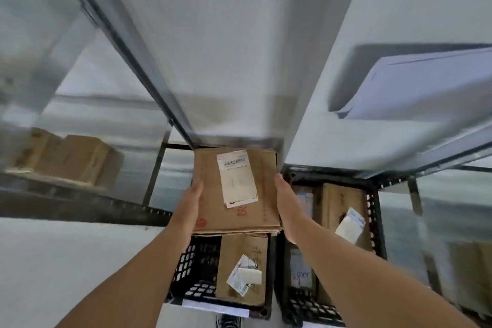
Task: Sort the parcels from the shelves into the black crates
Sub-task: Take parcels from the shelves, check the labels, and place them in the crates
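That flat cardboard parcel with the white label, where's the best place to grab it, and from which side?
By its two long side edges, one hand coming in from each side, as the left hand and right hand have it now. The cardboard parcel looks wide, flat and thin, so pressing both edges probably keeps it level and leaves the shipping label uncovered while it hangs above the left black crate.
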